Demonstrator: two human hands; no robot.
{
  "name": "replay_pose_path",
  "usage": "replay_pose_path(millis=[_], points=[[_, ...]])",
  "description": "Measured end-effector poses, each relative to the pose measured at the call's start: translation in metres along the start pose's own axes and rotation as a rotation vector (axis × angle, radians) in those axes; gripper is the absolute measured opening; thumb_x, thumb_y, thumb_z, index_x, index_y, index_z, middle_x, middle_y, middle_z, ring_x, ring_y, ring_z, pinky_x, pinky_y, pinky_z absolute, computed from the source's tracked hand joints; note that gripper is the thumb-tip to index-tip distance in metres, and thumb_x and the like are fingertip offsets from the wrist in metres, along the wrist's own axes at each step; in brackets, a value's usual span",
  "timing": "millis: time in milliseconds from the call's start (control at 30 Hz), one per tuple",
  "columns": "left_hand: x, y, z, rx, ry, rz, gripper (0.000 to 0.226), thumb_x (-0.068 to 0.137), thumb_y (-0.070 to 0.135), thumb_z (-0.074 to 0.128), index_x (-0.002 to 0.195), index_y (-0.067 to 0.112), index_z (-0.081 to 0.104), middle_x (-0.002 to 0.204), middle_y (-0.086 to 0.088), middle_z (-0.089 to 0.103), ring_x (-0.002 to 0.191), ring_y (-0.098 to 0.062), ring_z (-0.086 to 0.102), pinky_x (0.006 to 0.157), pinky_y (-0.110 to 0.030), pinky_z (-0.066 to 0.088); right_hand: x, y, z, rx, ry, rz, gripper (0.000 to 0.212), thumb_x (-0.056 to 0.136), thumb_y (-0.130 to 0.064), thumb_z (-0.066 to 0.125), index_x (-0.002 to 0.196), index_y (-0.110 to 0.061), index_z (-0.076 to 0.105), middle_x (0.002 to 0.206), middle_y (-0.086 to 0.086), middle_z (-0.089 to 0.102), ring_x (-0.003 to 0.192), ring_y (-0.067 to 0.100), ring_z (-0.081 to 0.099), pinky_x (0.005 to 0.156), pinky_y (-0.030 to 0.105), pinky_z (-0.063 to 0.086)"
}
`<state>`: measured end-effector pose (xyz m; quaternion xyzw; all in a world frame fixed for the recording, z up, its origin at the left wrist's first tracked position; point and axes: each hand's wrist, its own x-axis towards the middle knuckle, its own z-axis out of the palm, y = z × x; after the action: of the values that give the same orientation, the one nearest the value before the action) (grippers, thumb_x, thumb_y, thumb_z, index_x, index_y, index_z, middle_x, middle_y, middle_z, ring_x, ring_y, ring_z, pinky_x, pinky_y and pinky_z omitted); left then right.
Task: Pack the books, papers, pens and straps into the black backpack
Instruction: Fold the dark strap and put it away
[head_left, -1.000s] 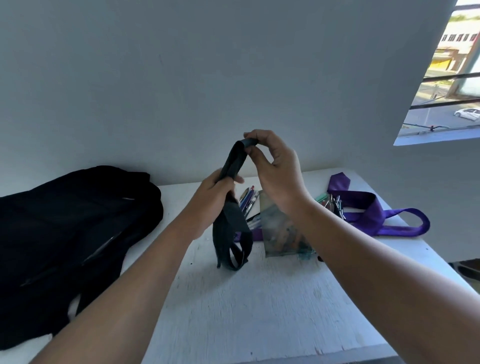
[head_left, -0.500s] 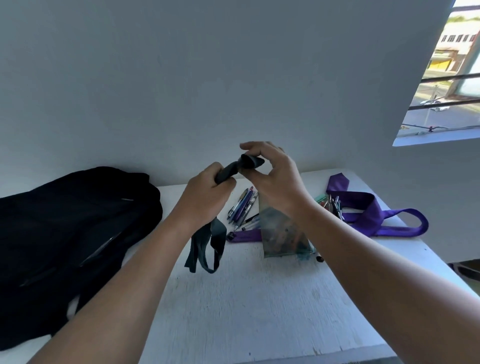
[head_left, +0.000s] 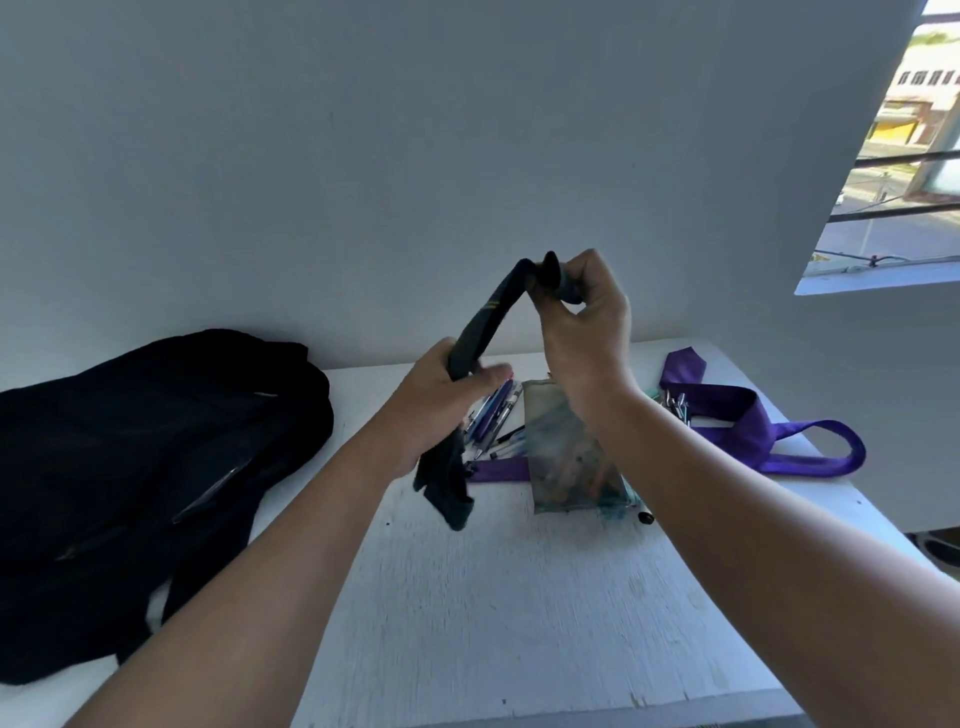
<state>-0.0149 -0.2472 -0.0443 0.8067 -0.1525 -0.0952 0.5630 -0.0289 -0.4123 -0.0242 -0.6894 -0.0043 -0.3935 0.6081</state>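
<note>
A dark strap (head_left: 485, 325) is held above the white table (head_left: 519, 597). My right hand (head_left: 584, 322) pinches its rolled upper end, and my left hand (head_left: 441, 402) grips it lower down, with the loose end hanging below that fist. The black backpack (head_left: 140, 462) lies on the table's left side. Several pens (head_left: 493, 415) lie behind my hands, next to a clear pouch (head_left: 571, 460). A purple strap (head_left: 769, 434) lies at the right, with another purple piece (head_left: 501, 469) under the pouch.
A grey wall rises right behind the table. A barred window (head_left: 898, 171) opens at the upper right. A small dark cap (head_left: 645, 517) lies near the pouch's front corner. Metal clips (head_left: 675, 402) sit beside the purple strap.
My right hand has risen with the strap's rolled end, drawing the strap taut upward. My left hand has dropped slightly and the hanging end has swung rightward.
</note>
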Motion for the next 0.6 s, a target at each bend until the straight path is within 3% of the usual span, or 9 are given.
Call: replay_pose_path(millis=[33,100,200,267,367,433,533,600], points=[[-0.001,0.002,0.001,0.078,-0.027,0.013,0.029,0.091,0.046,0.073,0.092,0.022,0.057,0.063,0.006,0.044,0.063,-0.017,0.047,0.070,-0.037,0.043,0.001,-0.001,-0.001,-0.018,-0.009,-0.005,0.038,0.095,-0.014,0.075,0.073,-0.024,0.045,0.062,-0.027,0.048,0.065,-0.002,0.043,0.065,0.012,0.035],[-0.001,0.005,0.001,0.010,-0.036,-0.001,0.028,0.098,0.045,0.064,0.092,0.018,0.060,0.060,0.008,0.041,0.059,-0.014,0.043,0.071,-0.038,0.042,0.002,-0.003,-0.002,-0.040,-0.004,-0.017,0.039,0.095,-0.012,0.074,0.073,-0.026,0.044,0.062,-0.029,0.050,0.066,-0.004,0.046,0.066,0.011,0.035],[0.004,0.014,-0.001,-0.481,0.038,-0.101,0.028,0.104,0.034,0.057,0.085,0.014,0.059,0.059,0.005,0.041,0.052,-0.013,0.038,0.069,-0.036,0.042,-0.003,-0.001,-0.003,-0.036,0.014,-0.026,0.039,0.095,-0.016,0.075,0.073,-0.027,0.045,0.064,-0.029,0.050,0.068,-0.003,0.045,0.067,0.011,0.036],[0.011,0.019,-0.004,-0.724,0.118,-0.114,0.024,0.105,0.027,0.053,0.085,0.014,0.057,0.065,0.001,0.052,0.058,-0.016,0.050,0.071,-0.034,0.048,-0.014,0.006,-0.002,-0.069,-0.046,-0.048,0.035,0.095,-0.016,0.075,0.076,-0.031,0.051,0.072,-0.030,0.056,0.074,-0.002,0.049,0.072,0.013,0.039],[0.020,0.023,-0.006,-0.811,0.246,-0.083,0.011,0.101,0.017,0.053,0.103,0.011,0.062,0.090,-0.006,0.071,0.085,-0.025,0.070,0.086,-0.039,0.056,-0.033,0.024,0.002,-0.136,-0.179,-0.110,0.023,0.092,-0.007,0.075,0.088,-0.028,0.065,0.092,-0.023,0.069,0.089,0.014,0.059,0.083,0.035,0.050],[0.019,0.026,-0.004,-0.899,0.253,-0.091,0.029,0.098,0.016,0.051,0.122,0.004,0.063,0.105,-0.012,0.074,0.097,-0.031,0.071,0.093,-0.045,0.057,-0.044,0.031,0.004,-0.191,-0.235,-0.149,0.022,0.087,0.000,0.074,0.093,-0.020,0.068,0.101,-0.015,0.071,0.096,0.019,0.060,0.084,0.039,0.050],[0.015,0.030,-0.003,-0.992,0.198,-0.132,0.039,0.101,0.026,0.042,0.119,0.000,0.065,0.110,-0.018,0.070,0.092,-0.032,0.069,0.086,-0.046,0.060,-0.056,0.037,0.005,-0.204,-0.302,-0.124,0.021,0.082,0.005,0.072,0.092,-0.014,0.067,0.107,-0.012,0.072,0.103,0.016,0.058,0.086,0.042,0.051],[0.018,0.029,-0.002,-1.017,0.225,-0.126,0.031,0.095,0.022,0.045,0.116,0.005,0.060,0.101,-0.015,0.067,0.081,-0.028,0.064,0.086,-0.045,0.056,-0.061,0.041,0.005,-0.202,-0.340,-0.122,0.022,0.082,0.006,0.074,0.089,-0.013,0.065,0.109,-0.012,0.073,0.106,0.020,0.060,0.090,0.044,0.051]])
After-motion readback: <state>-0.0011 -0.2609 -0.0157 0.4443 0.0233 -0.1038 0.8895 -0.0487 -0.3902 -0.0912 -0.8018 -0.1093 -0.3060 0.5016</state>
